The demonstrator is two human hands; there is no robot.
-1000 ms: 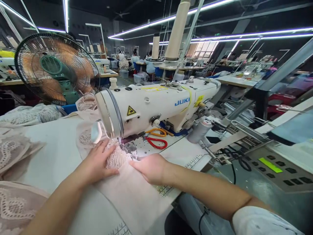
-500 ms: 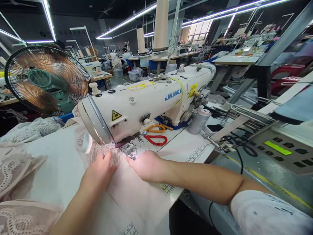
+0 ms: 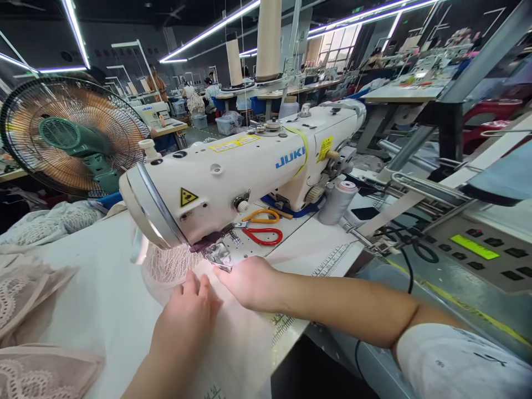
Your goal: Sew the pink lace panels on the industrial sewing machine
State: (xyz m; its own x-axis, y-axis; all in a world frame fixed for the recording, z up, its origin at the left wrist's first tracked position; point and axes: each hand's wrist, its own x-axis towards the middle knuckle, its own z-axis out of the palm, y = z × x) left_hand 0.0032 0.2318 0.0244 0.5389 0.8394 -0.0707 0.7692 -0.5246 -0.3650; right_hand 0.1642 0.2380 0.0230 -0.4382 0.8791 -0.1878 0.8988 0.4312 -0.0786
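Observation:
A white sewing machine (image 3: 233,166) spans the table, with pale pink lace fabric (image 3: 172,266) under its needle end. My left hand (image 3: 187,310) is on the sheer part of this fabric just in front of the needle area, fingers bent and gathered on the cloth. Close beside the metal folder (image 3: 220,257) at the needle plate, my right hand (image 3: 249,280) is closed on the fabric's edge, its fingertips partly hidden. Behind the right hand lie scissors (image 3: 264,236) with one red and one orange handle.
A grey thread cone (image 3: 338,202) stands right of the machine, near a control box (image 3: 477,252) with a green display. More pink lace pieces (image 3: 33,293) lie at the left. A large fan (image 3: 75,136) stands behind them. People and other machines are farther back.
My left hand has slid right and toward me over the fabric, uncovering more lace by the needle. My right hand stays beside the folder. The camera view has shifted slightly.

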